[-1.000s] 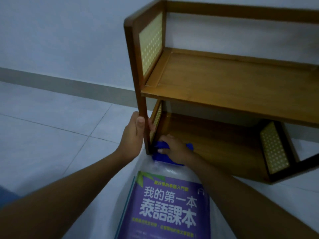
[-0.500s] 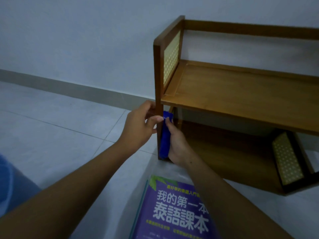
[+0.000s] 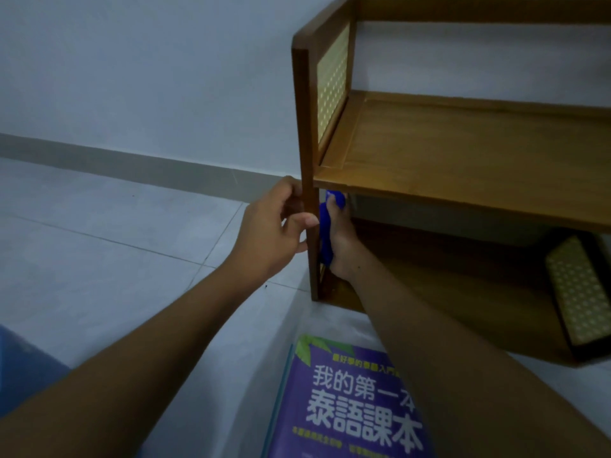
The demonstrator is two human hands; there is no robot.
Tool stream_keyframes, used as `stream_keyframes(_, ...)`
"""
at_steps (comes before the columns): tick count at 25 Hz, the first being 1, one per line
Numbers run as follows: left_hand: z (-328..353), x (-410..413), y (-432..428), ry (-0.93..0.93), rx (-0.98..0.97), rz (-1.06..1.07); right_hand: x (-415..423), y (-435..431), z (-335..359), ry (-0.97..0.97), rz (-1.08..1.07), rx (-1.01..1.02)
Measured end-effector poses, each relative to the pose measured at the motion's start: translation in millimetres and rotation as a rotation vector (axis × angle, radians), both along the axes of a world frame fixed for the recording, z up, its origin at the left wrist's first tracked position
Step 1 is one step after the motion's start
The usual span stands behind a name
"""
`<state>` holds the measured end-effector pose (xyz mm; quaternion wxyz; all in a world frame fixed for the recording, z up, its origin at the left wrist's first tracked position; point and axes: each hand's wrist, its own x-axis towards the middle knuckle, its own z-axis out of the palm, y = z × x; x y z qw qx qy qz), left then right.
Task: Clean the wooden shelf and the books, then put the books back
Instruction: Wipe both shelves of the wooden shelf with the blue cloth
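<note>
A two-tier wooden shelf (image 3: pixel 463 153) with woven side panels stands on the floor against the wall. My left hand (image 3: pixel 271 236) grips its front left post from outside, thumb across the front. My right hand (image 3: pixel 340 239) reaches inside the lower tier and presses a blue cloth (image 3: pixel 325 233) against the inner face of the left side, just under the upper board. A purple book (image 3: pixel 347 401) with white characters lies flat on the floor below my arms, partly hidden by my right forearm.
Both tiers of the shelf hold nothing. Pale floor tiles (image 3: pixel 99 242) stretch to the left, meeting a grey skirting board (image 3: pixel 132 166) and a light wall. A blue fabric (image 3: pixel 20 368) shows at the lower left edge.
My right hand has slid the blue cloth up from the lower board along the inside of the left panel to just under the upper board. My left hand stays on the post.
</note>
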<state>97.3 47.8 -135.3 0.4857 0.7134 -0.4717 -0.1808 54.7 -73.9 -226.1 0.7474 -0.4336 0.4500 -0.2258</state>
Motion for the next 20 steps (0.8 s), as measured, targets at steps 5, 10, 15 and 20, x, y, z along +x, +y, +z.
stream_keyframes(5, 2, -1, 0, -0.038, -0.003, 0.001, -20, 32, -13, 0.035, -0.013, 0.195)
stream_keyframes(10, 2, 0, 0, -0.05, 0.012, 0.001, -9, 10, 4, 0.132, 0.011, 0.203)
stream_keyframes(15, 0, 2, -1, -0.093, 0.025, -0.002, 3, -6, -8, 0.071, -0.045, 0.075)
stream_keyframes(20, 1, 3, -1, -0.075, 0.019, -0.019, -25, 21, -14, 0.02, 0.001, 0.095)
